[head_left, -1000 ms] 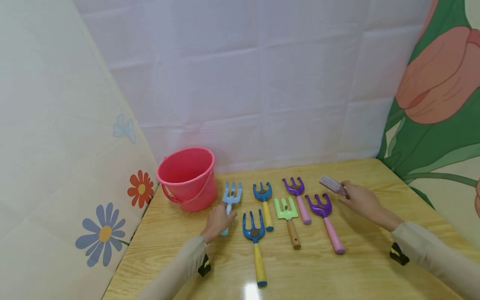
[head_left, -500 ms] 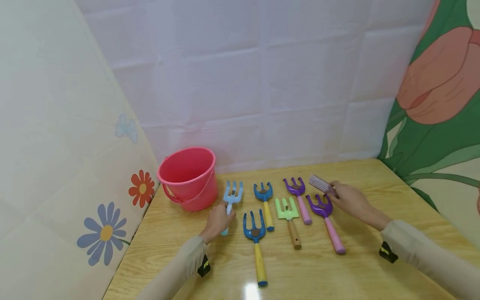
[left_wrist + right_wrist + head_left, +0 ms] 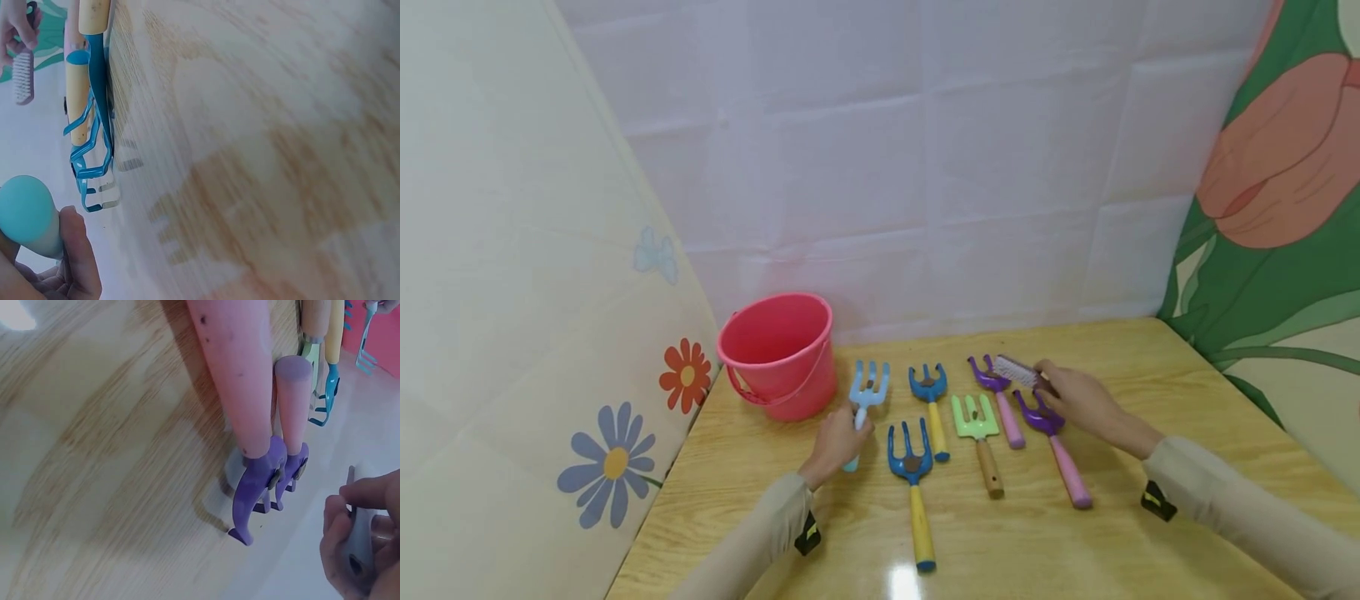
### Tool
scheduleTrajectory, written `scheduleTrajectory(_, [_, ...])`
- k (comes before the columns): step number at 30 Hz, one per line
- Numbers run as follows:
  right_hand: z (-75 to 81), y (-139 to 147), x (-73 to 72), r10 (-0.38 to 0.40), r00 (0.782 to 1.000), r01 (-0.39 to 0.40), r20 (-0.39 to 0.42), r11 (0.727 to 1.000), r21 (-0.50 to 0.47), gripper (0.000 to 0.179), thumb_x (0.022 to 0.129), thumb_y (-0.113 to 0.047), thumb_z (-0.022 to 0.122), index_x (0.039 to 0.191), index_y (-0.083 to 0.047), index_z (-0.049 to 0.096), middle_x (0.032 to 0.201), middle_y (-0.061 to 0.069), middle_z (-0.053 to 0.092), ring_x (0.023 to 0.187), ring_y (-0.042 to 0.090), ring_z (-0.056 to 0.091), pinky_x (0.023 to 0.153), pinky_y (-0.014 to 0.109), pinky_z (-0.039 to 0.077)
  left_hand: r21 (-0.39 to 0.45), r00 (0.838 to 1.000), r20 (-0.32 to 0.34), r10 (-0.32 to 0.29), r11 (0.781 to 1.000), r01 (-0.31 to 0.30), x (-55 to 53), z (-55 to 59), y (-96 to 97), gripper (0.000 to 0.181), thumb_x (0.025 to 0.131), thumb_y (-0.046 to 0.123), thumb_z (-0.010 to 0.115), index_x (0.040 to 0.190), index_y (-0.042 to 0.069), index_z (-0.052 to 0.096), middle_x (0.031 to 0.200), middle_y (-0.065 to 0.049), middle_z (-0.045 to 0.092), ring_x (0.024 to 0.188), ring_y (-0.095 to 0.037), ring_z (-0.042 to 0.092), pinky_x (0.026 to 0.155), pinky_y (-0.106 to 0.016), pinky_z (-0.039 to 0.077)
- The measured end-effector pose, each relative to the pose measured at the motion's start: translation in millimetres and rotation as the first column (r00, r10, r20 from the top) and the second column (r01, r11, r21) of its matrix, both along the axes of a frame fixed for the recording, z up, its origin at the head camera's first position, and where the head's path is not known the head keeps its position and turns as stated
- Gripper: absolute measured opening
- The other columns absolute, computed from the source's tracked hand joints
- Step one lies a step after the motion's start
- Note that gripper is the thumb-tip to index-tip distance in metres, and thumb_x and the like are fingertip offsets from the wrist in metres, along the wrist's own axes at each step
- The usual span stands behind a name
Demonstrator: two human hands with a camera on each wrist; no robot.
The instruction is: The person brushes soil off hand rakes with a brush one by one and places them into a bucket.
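My left hand [image 3: 833, 446] grips the handle of a light blue hand fork [image 3: 863, 398], whose tines point up and away beside the bucket. Its turquoise handle end [image 3: 26, 209] fills the lower left of the left wrist view. A small scrubbing brush [image 3: 1017, 372] with pale bristles is held in my right hand [image 3: 1088, 406]. In the head view the brush overlaps the tines of the far purple hand fork [image 3: 1009, 421], and my fingers are right by the nearer purple hand fork [image 3: 1070, 475]. Both purple forks have pink handles [image 3: 240, 381].
A pink bucket [image 3: 778, 387] stands at the back left. Between my hands lie two blue hand forks with yellow handles [image 3: 921, 529] and a green hand fork [image 3: 976, 428] with a wooden handle. Brown patches show on several fork heads. A white cloth [image 3: 925, 167] hangs behind the table.
My right hand has moved left with the brush, from right of the purple forks to over the far one's tines. The left hand has stayed on the light blue fork.
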State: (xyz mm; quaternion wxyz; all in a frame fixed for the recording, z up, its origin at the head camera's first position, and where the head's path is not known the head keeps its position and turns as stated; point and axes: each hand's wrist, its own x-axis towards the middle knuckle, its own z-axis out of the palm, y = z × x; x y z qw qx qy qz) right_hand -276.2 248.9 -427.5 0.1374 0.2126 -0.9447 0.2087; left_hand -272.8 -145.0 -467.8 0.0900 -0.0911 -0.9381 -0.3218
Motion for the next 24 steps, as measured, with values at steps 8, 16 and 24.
scheduleTrajectory(8, [-0.3, -12.9, -1.4, 0.061, 0.997, -0.061, -0.055, 0.998, -0.002, 0.025, 0.087, 0.005, 0.065, 0.111, 0.007, 0.056, 0.078, 0.011, 0.064, 0.063, 0.021, 0.059, 0.054, 0.036, 0.05, 0.006, 1.0, -0.013, -0.018, 1.0, 0.018, 0.2, -1.3, -0.6, 0.028, 0.087, 0.013, 0.064, 0.106, -0.007, 0.06, 0.073, -0.004, 0.059, 0.055, -0.012, 0.051, 0.05, -0.028, 0.044])
scheduleTrajectory(16, [-5.9, -19.2, -2.7, 0.062, 0.997, -0.062, -0.047, 0.998, -0.002, 0.015, 0.091, 0.005, 0.058, 0.104, 0.013, 0.06, 0.079, 0.016, 0.064, 0.063, 0.024, 0.059, 0.055, 0.037, 0.052, 0.005, 1.0, -0.012, -0.013, 1.0, 0.013, 2.3, -0.9, 2.6, 0.029, 0.087, 0.013, 0.065, 0.107, -0.007, 0.06, 0.075, -0.005, 0.061, 0.058, -0.013, 0.053, 0.052, -0.029, 0.045])
scheduleTrajectory(24, [-5.7, -24.2, -3.5, 0.078, 0.997, -0.078, -0.01, 0.997, 0.002, 0.021, 0.093, 0.004, 0.058, 0.11, 0.016, 0.06, 0.08, 0.015, 0.061, 0.065, 0.021, 0.056, 0.058, 0.036, 0.051, 0.022, 1.0, -0.013, -0.017, 1.0, 0.017, 2.0, 1.3, 5.7, 0.027, 0.089, 0.014, 0.065, 0.107, -0.006, 0.06, 0.078, -0.006, 0.062, 0.059, -0.013, 0.054, 0.052, -0.029, 0.046])
